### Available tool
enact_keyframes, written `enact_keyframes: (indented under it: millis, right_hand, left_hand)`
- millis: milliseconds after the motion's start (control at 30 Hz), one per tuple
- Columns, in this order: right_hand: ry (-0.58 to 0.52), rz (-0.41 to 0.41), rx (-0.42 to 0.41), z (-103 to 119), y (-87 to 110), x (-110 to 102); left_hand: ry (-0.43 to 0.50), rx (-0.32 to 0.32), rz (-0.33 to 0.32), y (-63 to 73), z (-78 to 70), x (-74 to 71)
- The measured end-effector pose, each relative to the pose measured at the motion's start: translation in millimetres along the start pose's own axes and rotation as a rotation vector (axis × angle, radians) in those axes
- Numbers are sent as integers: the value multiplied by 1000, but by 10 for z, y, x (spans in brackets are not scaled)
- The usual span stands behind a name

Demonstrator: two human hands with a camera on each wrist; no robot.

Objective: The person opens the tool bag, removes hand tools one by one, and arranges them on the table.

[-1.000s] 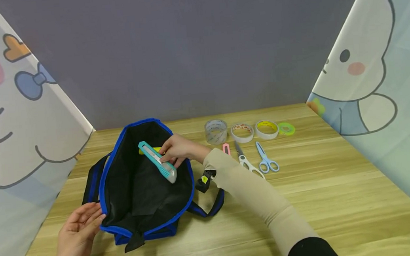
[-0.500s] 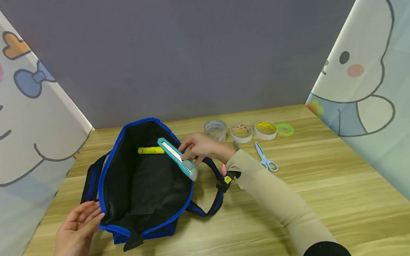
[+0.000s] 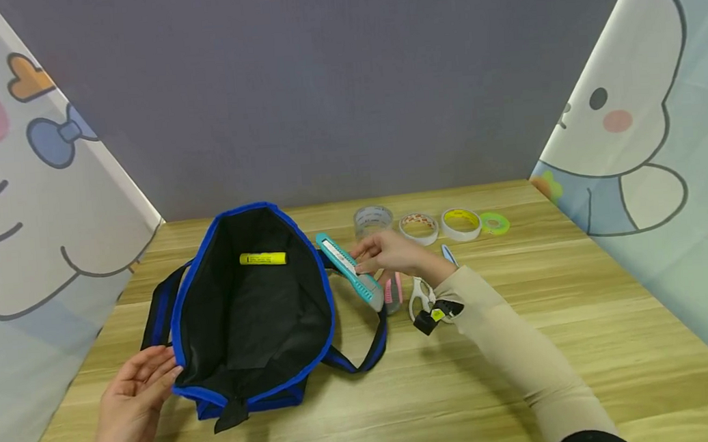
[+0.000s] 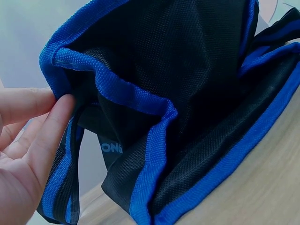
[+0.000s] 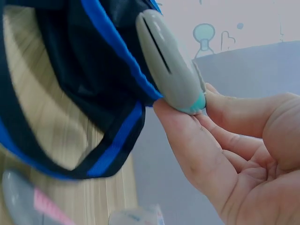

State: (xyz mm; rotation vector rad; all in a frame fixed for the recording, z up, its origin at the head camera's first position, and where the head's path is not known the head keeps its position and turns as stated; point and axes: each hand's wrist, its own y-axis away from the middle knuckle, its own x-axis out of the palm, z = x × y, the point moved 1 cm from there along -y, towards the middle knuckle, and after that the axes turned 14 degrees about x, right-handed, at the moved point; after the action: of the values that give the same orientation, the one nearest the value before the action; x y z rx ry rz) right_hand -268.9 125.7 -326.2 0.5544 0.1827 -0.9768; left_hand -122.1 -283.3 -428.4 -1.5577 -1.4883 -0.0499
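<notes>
On a wooden counter [image 3: 523,346], the left hand [image 3: 134,405] rests with relaxed, straight fingers against the near-left rim of an open black bag with blue trim [image 3: 249,310], a yellow highlighter [image 3: 262,258] lying inside it. Just right of the bag's rim, the right hand [image 3: 393,254] pinches a teal utility knife [image 3: 349,270] above the bag's strap. Beyond lie white scissors [image 3: 419,296] and four tape rolls [image 3: 419,227].

Bright, even light; blurry wrist close-ups.
</notes>
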Motion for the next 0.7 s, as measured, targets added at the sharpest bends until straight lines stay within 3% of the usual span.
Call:
enact_keyframes:
  millis: [300,700]
  right_hand:
    - [-4,-43,41,-241,199,-185]
    - [-21,-110,63,-600,332,-434]
  left_hand:
    - [-43,-11,-12,5,-4,-1]
    - [-25,-4,1,5,5,6]
